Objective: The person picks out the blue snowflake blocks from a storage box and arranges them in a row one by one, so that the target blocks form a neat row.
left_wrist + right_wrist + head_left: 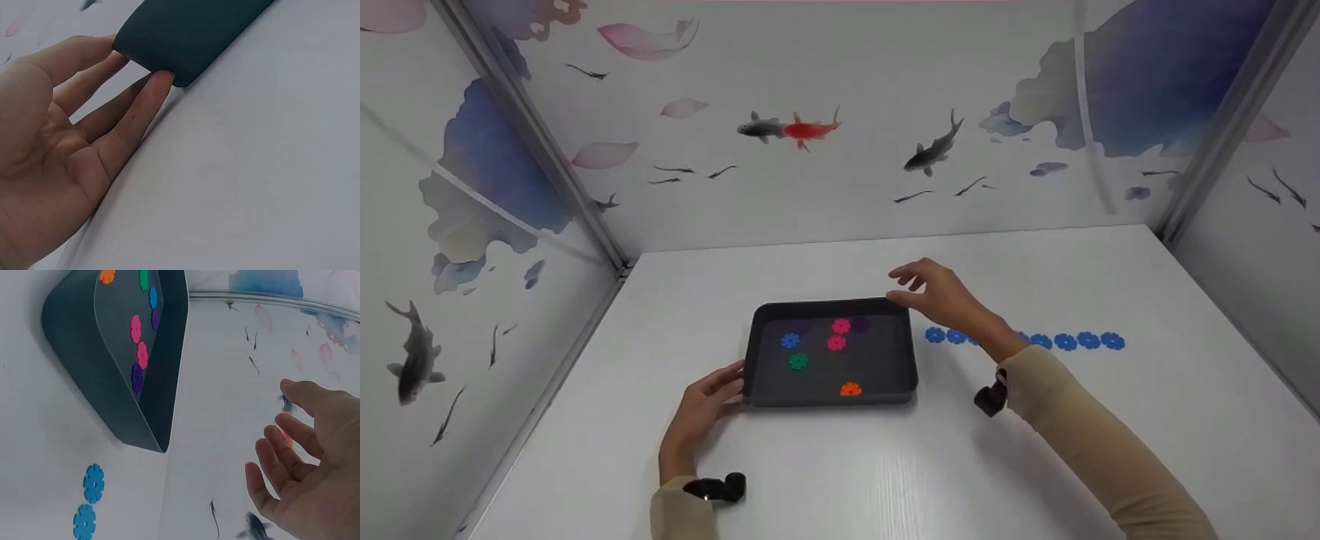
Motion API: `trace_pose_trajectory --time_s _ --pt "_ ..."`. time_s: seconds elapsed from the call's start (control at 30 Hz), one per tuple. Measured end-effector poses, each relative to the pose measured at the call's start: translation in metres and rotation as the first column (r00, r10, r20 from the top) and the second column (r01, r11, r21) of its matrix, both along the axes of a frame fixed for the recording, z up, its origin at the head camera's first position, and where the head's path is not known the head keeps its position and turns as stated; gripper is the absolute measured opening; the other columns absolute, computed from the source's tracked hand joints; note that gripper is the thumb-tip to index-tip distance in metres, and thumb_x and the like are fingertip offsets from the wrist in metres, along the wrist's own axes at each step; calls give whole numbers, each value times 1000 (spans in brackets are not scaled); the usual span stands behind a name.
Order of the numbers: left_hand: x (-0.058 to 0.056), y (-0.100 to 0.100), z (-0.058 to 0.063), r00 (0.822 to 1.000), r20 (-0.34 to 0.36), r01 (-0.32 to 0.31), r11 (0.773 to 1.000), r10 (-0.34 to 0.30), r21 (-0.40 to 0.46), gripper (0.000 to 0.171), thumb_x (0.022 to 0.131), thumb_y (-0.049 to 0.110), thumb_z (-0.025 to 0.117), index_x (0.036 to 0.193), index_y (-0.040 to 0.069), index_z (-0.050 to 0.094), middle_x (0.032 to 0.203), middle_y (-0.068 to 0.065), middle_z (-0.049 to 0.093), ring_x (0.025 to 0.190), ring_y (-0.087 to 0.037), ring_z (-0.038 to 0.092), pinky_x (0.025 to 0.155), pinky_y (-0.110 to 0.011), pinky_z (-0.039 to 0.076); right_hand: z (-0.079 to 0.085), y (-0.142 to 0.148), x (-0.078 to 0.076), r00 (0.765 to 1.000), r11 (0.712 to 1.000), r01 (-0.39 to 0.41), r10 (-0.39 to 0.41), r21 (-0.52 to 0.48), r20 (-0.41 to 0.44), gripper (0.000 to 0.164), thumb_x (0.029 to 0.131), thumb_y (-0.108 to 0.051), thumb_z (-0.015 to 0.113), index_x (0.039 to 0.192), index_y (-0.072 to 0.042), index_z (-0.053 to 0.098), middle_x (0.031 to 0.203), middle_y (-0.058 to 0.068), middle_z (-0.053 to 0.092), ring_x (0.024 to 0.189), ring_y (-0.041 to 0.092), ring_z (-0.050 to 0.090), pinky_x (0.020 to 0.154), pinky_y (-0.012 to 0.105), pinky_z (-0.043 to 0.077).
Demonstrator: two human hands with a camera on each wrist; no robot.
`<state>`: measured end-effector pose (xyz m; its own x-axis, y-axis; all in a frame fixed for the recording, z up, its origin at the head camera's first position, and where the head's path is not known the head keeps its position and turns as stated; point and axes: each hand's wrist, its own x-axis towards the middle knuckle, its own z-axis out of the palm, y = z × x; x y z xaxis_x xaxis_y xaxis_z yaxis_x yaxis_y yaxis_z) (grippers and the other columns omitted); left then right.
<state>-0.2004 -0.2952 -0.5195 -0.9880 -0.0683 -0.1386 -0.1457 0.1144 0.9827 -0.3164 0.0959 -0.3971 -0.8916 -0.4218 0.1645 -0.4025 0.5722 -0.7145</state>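
Note:
A dark grey rectangular tray [830, 401] stands on the white table. Inside it lie small flower-shaped plastic pieces: one blue [790, 340], one green [799, 361], one orange [850, 389], two pink [836, 343], and two purple [136, 378], clearest in the right wrist view. My left hand [706, 409] rests its extended fingertips against the tray's left side near the front corner. Above the tray's back right corner is my right hand [941, 296], fingers loosely bent and nothing between them. Beneath the right forearm runs a row of blue flower pieces [1065, 342], partly hidden by the wrist.
White wall panels [840, 195] painted with fish and petals enclose the table at the back and both sides. Metal posts stand at the back corners. A black wrist camera [991, 397] sits on the right wrist, another [727, 488] on the left.

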Motion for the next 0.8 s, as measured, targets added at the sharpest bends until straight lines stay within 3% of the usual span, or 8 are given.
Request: trace_pose_trajectory --time_s 0.47,0.8 --pt "-1 1 2 1000 3 -9 1000 9 17 43 99 13 62 141 10 58 145 -18 56 117 -25 64 93 -37 60 1 -63 -14 995 996 -86 84 36 52 44 96 -28 68 135 -9 62 126 16 61 113 30 60 96 43 55" --pt "-1 0 0 1000 4 -5 1000 5 22 44 98 16 64 141 10 58 145 -17 55 117 -24 64 92 -37 60 -11 -109 -18 987 987 -150 146 62 73 42 97 -26 67 135 -7 61 127 18 61 114 32 61 96 43 56"
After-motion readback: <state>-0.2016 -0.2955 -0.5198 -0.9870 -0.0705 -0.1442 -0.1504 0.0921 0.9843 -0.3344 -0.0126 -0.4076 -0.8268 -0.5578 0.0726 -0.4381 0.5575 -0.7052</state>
